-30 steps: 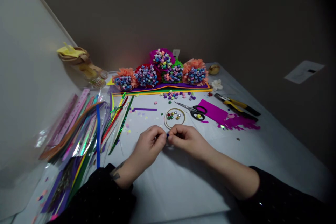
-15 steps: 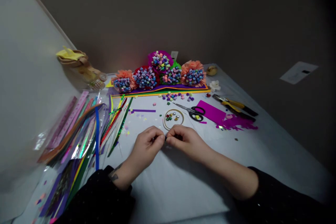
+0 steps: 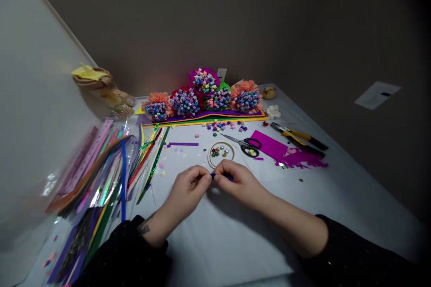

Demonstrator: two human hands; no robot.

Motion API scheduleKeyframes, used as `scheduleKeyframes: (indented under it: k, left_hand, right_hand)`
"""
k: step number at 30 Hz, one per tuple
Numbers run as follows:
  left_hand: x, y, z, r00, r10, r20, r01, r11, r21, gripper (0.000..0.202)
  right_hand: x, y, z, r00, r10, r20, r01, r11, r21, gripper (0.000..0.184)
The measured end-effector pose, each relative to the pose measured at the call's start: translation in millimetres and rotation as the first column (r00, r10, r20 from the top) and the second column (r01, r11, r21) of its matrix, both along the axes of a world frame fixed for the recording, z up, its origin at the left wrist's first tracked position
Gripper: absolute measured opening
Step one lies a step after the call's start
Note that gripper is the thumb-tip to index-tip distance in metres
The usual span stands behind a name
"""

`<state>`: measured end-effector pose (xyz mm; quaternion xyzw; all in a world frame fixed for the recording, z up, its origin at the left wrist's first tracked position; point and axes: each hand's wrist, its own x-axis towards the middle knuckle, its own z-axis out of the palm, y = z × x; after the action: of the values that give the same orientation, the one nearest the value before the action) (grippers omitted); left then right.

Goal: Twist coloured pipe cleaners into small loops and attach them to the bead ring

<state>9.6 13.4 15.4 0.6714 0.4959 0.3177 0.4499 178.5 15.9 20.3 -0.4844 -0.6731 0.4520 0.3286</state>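
Narrow blue paper strip (image 3: 229, 178), by the look of it, pinched between both hands at mid-table, just on the near side of a thin gold ring (image 3: 208, 157). Very light and soft, likely to crease or tear under too much force; best held near its end between thumb and forefinger pads, with gentle pressure. Left hand (image 3: 189, 184) and right hand (image 3: 239, 183) close together, fingers curled and pressed inward on the strip, the finer detail under the fingertips hidden. Inside the ring, small shiny stars and gems. To its right, black-handled scissors (image 3: 237, 142), a magenta card (image 3: 266, 145) with ragged magenta scraps, and yellow-handled pliers (image 3: 298, 136) farther right. Along the far edge, paper-star bouquets in crepe paper (image 3: 202, 94) on stacked coloured sheets. At left, a clear plastic sleeve of paper strips (image 3: 101, 175). Beneath all this, a pale table covering (image 3: 235, 237), dotted with paper bits and smooth enough for a light strip to slide. Beyond, a dim grey wall (image 3: 168, 22) with a small white notice (image 3: 377, 95) at right
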Motion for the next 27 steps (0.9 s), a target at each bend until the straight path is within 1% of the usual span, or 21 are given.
scheduleKeyframes:
  k: [2, 4, 6, 8, 10, 13, 15, 19, 21, 23, 27]
  left_hand:
    - [0.4, -1.1, 0.6, 0.999, -0.029, -0.021, 0.029, 0.999, 0.021, 0.017]
    - [-0.2, -2.1, 1.2, 0.999, -0.044, -0.024, 0.046, 0.996, 0.073, 0.017]
    - [-1.6, -2.6, 1.2, 0.998, -0.053, -0.022, 0.055, 0.989, 0.135, 0.016]
    - [-3.1, -2.7, 0.9, 0.998, -0.052, -0.019, 0.054, 0.981, 0.188, 0.016]
    - [-4.1, -2.6, 0.3, 0.998, -0.052, -0.019, 0.055, 0.975, 0.217, 0.017]
    - [-4.5, -2.5, -0.9, 0.999, -0.051, -0.006, 0.051, 0.974, 0.221, 0.017]
    - [-4.2, -2.9, -2.2, 0.999, -0.034, 0.007, 0.032, 0.983, 0.181, 0.017]
    - [-2.6, -4.1, -5.5, 0.997, 0.038, 0.073, -0.037, 0.999, -0.018, 0.023]
    - [-1.4, -4.3, -6.2, 0.991, 0.063, 0.117, -0.054, 0.995, -0.078, 0.023]
    - [-0.5, -4.0, -5.7, 0.99, 0.069, 0.125, -0.059, 0.995, -0.084, 0.022]
    - [-0.1, -2.7, -3.4, 0.995, 0.08, 0.066, -0.078, 0.997, -0.026, 0.018]
  right_hand:
    - [0.6, -0.5, -1.1, 1.0, 0.014, 0.013, -0.014, 0.999, 0.031, 0.01]
    - [1.4, -1.2, -3.0, 1.0, -0.009, 0.024, 0.006, 0.996, 0.091, 0.008]
    - [2.2, -1.9, -5.4, 0.996, -0.085, 0.027, 0.078, 0.977, 0.198, 0.004]
    - [2.5, -2.9, -7.4, 0.985, -0.171, 0.023, 0.156, 0.938, 0.309, 0.006]
    - [2.0, -4.0, -8.3, 0.978, -0.208, 0.016, 0.189, 0.915, 0.357, 0.006]
    - [-0.3, -6.1, -7.8, 0.982, -0.19, -0.025, 0.189, 0.937, 0.294, 0.006]
    - [-1.9, -7.4, -6.9, 0.984, -0.163, -0.072, 0.175, 0.956, 0.234, 0.006]
    - [-2.8, -8.6, -5.1, 0.983, -0.114, -0.142, 0.141, 0.971, 0.195, 0.006]
    - [-2.2, -8.3, -4.7, 0.983, -0.1, -0.157, 0.127, 0.976, 0.178, 0.006]
    - [-1.6, -7.5, -4.8, 0.982, -0.088, -0.167, 0.113, 0.983, 0.147, 0.006]
    - [-1.6, -5.7, -6.7, 0.979, -0.078, -0.191, 0.094, 0.993, 0.075, 0.006]
